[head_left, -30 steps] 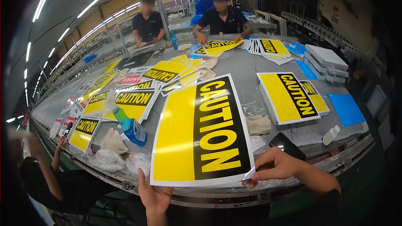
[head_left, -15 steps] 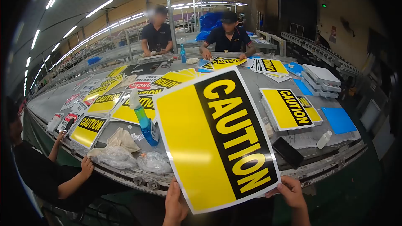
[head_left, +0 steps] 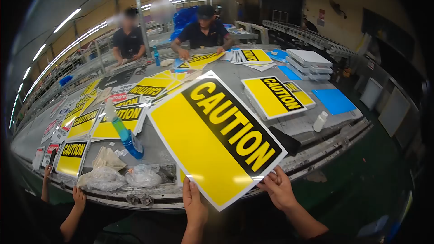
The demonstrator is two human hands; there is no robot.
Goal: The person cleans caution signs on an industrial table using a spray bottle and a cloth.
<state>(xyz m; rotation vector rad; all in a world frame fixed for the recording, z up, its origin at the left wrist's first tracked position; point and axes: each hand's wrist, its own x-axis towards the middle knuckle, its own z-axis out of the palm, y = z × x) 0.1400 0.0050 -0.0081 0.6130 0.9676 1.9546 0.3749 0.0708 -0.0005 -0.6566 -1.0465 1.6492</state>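
A yellow CAUTION sign (head_left: 199, 140) with a black band and white border is held up, tilted, above the table's front edge. My left hand (head_left: 195, 203) grips its lower left edge, thumb on the front face. At the lower right edge, my right hand (head_left: 278, 190) pinches the sign, its fingers partly hidden behind it. Behind the sign on the right lies a stack of CAUTION signs (head_left: 266, 101). A dark flat object (head_left: 287, 141) shows partly beside the held sign.
A blue spray bottle (head_left: 131, 144), plastic bags (head_left: 143, 175) and more signs (head_left: 72, 153) lie left. A white bottle (head_left: 320, 121), blue sheet (head_left: 334, 101) and stacked white boxes (head_left: 309, 63) are right. Two people work across the table; another person's hands (head_left: 79, 197) are at left.
The view has turned right. The held sign has rotated, so its lettering slants less steeply, and its right corner now covers part of the dark flat object. Both hands still hold it.
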